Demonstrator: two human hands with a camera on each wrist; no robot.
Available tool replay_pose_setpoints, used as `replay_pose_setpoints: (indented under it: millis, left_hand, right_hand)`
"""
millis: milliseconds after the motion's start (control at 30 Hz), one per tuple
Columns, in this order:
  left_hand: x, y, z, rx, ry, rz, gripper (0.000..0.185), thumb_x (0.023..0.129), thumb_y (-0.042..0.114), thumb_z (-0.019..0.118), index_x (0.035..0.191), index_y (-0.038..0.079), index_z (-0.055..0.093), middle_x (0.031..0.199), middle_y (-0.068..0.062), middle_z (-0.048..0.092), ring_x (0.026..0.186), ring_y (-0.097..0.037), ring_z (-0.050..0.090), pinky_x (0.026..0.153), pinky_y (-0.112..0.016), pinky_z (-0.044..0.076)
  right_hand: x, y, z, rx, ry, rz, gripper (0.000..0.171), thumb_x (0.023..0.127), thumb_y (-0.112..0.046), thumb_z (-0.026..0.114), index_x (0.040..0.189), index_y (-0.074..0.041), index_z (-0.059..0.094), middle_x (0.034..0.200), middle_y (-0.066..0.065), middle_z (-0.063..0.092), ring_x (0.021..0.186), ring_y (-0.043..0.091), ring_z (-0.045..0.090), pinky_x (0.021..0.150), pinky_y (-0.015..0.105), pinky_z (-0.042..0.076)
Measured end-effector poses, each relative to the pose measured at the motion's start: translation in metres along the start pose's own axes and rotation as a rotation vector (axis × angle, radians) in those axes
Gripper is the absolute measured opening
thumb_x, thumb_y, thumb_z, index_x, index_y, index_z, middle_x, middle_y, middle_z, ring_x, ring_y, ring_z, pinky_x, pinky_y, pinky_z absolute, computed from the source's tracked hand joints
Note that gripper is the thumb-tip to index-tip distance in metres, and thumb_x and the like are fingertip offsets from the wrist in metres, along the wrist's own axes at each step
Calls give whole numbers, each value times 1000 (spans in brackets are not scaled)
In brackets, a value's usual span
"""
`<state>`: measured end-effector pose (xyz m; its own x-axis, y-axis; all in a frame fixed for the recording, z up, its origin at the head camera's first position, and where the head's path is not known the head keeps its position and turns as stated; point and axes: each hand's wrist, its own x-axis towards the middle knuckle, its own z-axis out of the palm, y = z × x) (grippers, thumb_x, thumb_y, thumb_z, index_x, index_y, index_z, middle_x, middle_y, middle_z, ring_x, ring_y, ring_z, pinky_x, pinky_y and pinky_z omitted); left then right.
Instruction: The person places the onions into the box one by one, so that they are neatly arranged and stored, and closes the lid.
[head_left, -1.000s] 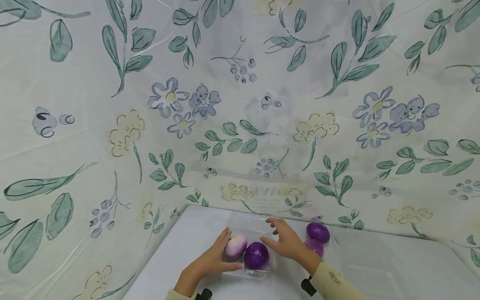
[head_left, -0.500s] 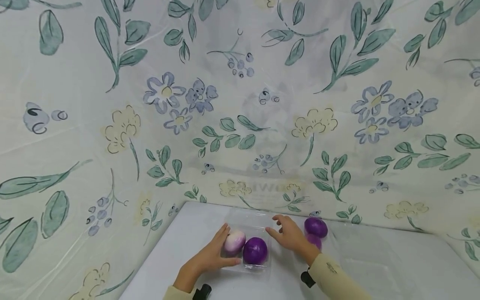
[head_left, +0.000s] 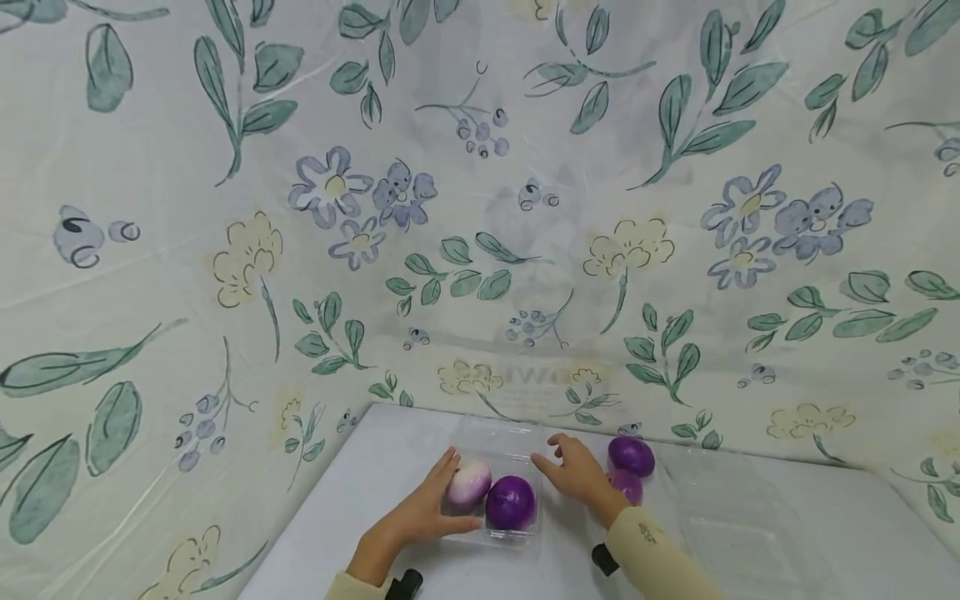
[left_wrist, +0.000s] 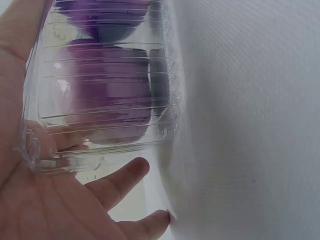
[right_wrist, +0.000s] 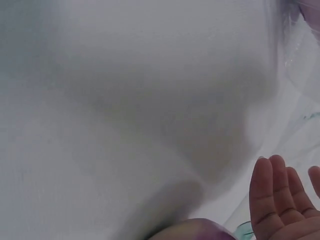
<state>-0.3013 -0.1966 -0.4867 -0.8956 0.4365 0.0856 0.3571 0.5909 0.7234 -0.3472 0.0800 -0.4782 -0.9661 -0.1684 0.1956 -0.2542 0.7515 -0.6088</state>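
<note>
A clear plastic container [head_left: 517, 537] stands on the white table [head_left: 375, 475] with a pale onion [head_left: 469, 483] and a purple onion [head_left: 511, 502] inside. My left hand [head_left: 427, 510] holds its left side, fingers along the wall and thumb across the front. In the left wrist view my palm [left_wrist: 60, 200] lies against the ribbed container [left_wrist: 100, 125], with purple showing through. My right hand [head_left: 576, 471] is open with straight fingers at the container's right back edge. In the right wrist view its fingers [right_wrist: 272, 200] are spread above the table.
Two loose purple onions [head_left: 632, 455] [head_left: 630, 486] lie just right of my right hand; one [right_wrist: 195, 231] shows in the right wrist view. A second clear tray [head_left: 738, 521] lies further right. A floral cloth [head_left: 480, 208] walls the back and left.
My right hand has drawn back a little from over the container towards its right edge. The left hand and the onions have stayed put.
</note>
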Motion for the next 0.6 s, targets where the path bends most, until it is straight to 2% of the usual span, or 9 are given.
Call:
replay_pose_setpoints:
  millis: [233,500,600]
  left_hand:
    - [-2,-1,2,-7,-4,2,114,77,43,83,154,-8,16,163,-28,6,149,-49,12,116,-64,18]
    - [1,-4,3,3,-10,-13,115,78,48,81,155,-6,15,164,-25,5,150,-46,11,117,-63,19]
    - [2,-3,2,6,-1,-10,114,78,47,81,155,-6,16,164,-26,6,150,-46,13,117,-63,19]
  right_hand:
    - [0,5,8,24,-5,81,50,94,-41,62,114,5,63,101,19,68,92,31,64,84,48,53]
    - [3,9,15,74,-52,173,61,95,-50,58,121,6,63,113,20,68,103,32,64,91,49,53]
    - [4,9,16,116,-57,181,62,95,-51,58,123,5,62,114,20,67,100,29,65,87,46,55]
